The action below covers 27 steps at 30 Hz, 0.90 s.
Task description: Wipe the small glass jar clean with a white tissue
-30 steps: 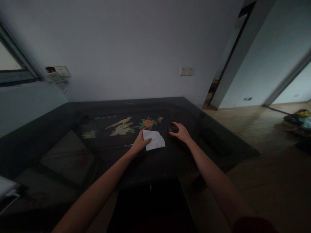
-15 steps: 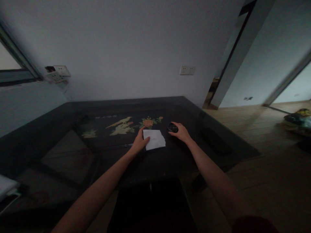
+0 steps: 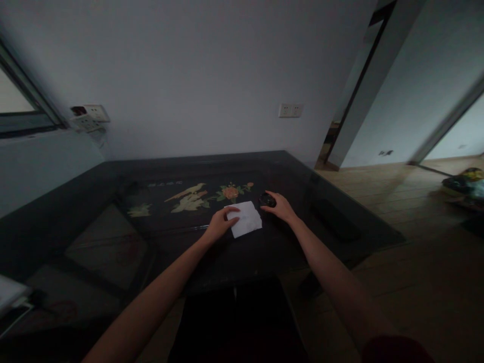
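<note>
A crumpled-edged piece of white paper (image 3: 246, 220) lies on the dark tabletop in front of me. My left hand (image 3: 222, 222) is at its left edge, with the thumb and forefinger curled over the sheet and a small gap between their tips. My right hand (image 3: 280, 205) grips a small, round, glossy black object (image 3: 265, 200) just right of the paper, thumb on the near side and fingers on the far side. What exactly this object is cannot be made out in the dim light.
The dark table (image 3: 227, 267) has a glassy top over a bird-and-flower picture (image 3: 189, 197). A long black object (image 3: 336, 220) lies to the right. A pale object (image 3: 13, 297) shows at the lower left. Behind stands the wall with a socket (image 3: 290, 110).
The paper has shifted slightly right and turned a little. My left thumb and forefinger now reach over its face; before, the forefinger was at its upper left edge. My right hand has barely moved.
</note>
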Motion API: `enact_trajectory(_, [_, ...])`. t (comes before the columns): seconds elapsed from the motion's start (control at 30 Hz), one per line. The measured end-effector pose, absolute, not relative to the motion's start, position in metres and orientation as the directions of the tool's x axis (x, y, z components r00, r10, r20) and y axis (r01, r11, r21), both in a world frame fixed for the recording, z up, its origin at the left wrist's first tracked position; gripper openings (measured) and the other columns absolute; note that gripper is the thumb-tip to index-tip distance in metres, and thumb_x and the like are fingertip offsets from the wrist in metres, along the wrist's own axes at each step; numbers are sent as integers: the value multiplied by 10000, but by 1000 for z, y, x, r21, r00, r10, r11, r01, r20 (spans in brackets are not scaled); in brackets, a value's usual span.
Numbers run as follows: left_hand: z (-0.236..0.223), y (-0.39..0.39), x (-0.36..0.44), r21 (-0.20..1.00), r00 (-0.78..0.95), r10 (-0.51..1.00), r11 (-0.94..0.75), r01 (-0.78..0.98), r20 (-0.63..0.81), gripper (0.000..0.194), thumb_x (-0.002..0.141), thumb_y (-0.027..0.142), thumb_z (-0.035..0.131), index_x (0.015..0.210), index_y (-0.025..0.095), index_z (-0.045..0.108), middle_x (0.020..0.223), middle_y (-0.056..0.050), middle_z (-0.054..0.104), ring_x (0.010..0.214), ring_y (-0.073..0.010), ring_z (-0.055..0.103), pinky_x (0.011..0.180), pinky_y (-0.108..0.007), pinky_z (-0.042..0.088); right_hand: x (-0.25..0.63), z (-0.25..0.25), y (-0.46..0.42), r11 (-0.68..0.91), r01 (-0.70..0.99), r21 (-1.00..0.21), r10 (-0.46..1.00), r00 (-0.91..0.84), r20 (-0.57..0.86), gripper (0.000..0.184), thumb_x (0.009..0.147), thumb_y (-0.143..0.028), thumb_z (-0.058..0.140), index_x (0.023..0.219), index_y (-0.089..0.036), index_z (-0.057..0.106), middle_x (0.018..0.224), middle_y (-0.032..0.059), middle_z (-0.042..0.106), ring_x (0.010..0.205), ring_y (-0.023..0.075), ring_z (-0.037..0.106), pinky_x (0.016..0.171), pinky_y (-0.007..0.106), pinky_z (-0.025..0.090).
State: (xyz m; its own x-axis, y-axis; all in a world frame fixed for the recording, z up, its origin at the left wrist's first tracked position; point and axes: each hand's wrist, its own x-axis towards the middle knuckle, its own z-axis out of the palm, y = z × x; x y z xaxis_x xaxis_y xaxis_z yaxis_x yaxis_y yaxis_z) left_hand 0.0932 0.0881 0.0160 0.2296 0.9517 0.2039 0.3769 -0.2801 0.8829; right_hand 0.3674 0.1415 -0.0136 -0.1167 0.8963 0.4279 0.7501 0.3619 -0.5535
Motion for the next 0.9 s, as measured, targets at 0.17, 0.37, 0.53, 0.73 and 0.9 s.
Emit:
enact_trajectory(0.17, [16, 84, 99, 871, 341, 924, -304, 386, 172, 310, 689, 319, 681, 971, 195, 715, 557, 38, 461, 515, -101, 362, 498, -207, 270, 370, -8, 144, 413, 663, -624, 877, -105, 469, 692, 712, -496, 689, 1311, -214, 490, 1315, 131, 540, 1209, 272, 508, 1027, 480, 377])
enact_trajectory(0.37, [27, 63, 123, 832, 534, 828, -412, 372, 171, 333, 730, 332, 662, 1023, 180, 700, 623, 9, 552, 546, -111, 453, 518, -216, 339, 388, 6, 142, 308, 508, -804, 830, 269, 488, 561, 786, -628, 512, 1092, -173, 629, 1100, 133, 660, 961, 252, 634, 873, 439, 499])
enact_trajectory(0.53, [28, 59, 158, 780, 598, 782, -482, 399, 177, 372, 736, 283, 645, 1095, 189, 672, 801, -26, 655, 630, -137, 539, 618, -249, 428, 395, 8, 140, 311, 449, -837, 830, 300, 470, 529, 795, -642, 467, 940, -173, 664, 972, 104, 699, 876, 237, 656, 762, 395, 545])
enact_trajectory(0.73, [12, 71, 192, 710, 552, 798, -534, 459, 242, 408, 724, 193, 639, 1132, 191, 640, 1119, -106, 620, 1032, -242, 562, 939, -376, 426, 396, 4, 142, 292, 475, -830, 847, 274, 455, 405, 778, -555, 527, 844, -185, 680, 824, 72, 708, 766, 220, 665, 693, 372, 552])
enact_trajectory(0.9, [6, 61, 191, 490, 534, 781, -621, 612, 322, 519, 698, 277, 703, 1206, 257, 596, 1463, -134, 312, 1326, -369, 281, 1056, -560, 263, 401, 0, 144, 256, 486, -836, 850, 300, 434, 299, 754, -456, 556, 820, -192, 681, 771, 62, 705, 710, 212, 664, 681, 376, 547])
